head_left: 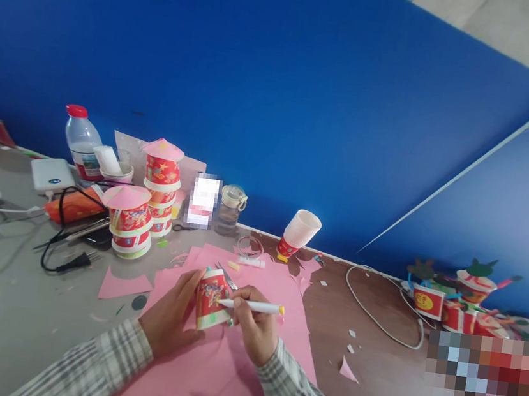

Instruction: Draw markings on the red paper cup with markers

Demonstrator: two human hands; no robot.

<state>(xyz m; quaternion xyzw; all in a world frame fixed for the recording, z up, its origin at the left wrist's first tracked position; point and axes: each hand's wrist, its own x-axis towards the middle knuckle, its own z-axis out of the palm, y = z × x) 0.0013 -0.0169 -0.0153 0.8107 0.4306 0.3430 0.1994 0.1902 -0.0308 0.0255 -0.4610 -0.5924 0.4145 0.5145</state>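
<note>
My left hand (174, 315) is closed around the side of a red printed paper cup (210, 297), which it keeps tilted above pink paper (233, 374). Between the fingers of my right hand (253, 328) is a white marker pen (258, 306) with a yellow end. Its tip points left and meets the printed side of the cup, or comes very close to it. Just behind the cup lie scissors (227, 277), partly hidden by it. A white marker cap or tube (251, 262) rests farther back on the pink paper.
Stacked paper cups with pink cone roofs (161, 166) stand back left, near a plastic bottle (82, 147) and a black plug (80, 261). A lit phone (203, 200), a glass jar (230, 210) and a leaning cup stack (299, 233) line the blue partition. A white cable (373, 330) curves at right.
</note>
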